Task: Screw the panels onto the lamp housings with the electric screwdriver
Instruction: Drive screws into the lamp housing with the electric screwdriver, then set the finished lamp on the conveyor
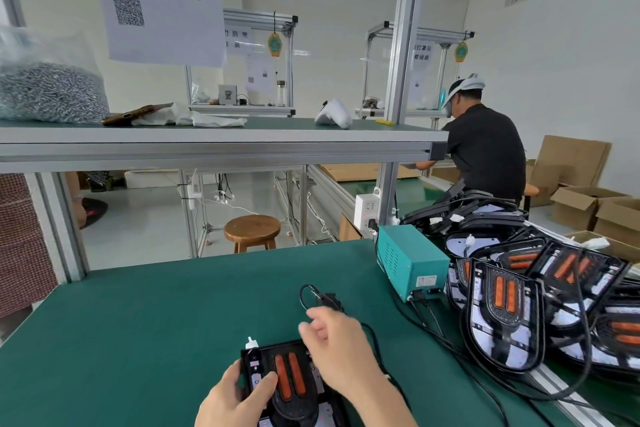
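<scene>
You're gripping the lamp housing [292, 406] w/ your left hand [235, 399]: thumb pressing on its face, fingers curling round the left edge. Housing's lying flat on the green tabletop [156, 322] at bottom centre, two orange strips [282, 378] facing up, white connector [251, 343] sticking out at the top-left corner. Your right hand [341, 343] is hovering just over the housing's right side, fingers loosely bending. It's blurring, so can't tell if it's pinching anything. The electric screwdriver [330, 299] is lying on the tabletop just behind that hand, partly hiding, cable [302, 295] looping beside it. The teal power box [412, 260] is sitting to the right, w/ a pile of more housings [502, 308] leaning beside it. A bag of screws [48, 90] is sitting on the upper shelf [242, 142], far left.
</scene>
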